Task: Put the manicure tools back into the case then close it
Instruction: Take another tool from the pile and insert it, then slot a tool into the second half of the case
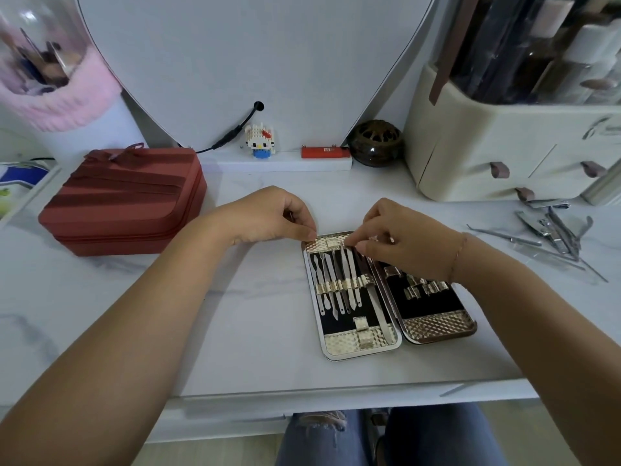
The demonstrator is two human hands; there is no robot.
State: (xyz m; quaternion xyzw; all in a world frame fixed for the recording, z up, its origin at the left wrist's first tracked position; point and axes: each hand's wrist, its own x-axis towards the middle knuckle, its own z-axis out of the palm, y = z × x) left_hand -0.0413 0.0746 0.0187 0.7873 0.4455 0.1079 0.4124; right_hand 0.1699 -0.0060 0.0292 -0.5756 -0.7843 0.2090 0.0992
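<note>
The person's knees in ripped jeans (386,435) are showing nearest, under the table's near edge, with both forearms reaching over the white marble table (262,331).

The manicure case (363,352) is lying open in the middle of the table, its left half holding a row of slim steel tools (336,287) tucked under a gold elastic band; the right half is showing mostly vacant loops. The left hand (268,213) is steadying the case, thumb and forefinger pinching its far left corner. The right hand (400,238) is curling its fingertips around the far end of what seems to be the long nail file (376,299), which is slanting beside the hinge.

So the refilling is under way, not done. Loose tools (551,235) are waiting well apart on the right, near the cream organiser (497,153). Next, I judge, the file needs seating, then those need fetching before closing.
</note>
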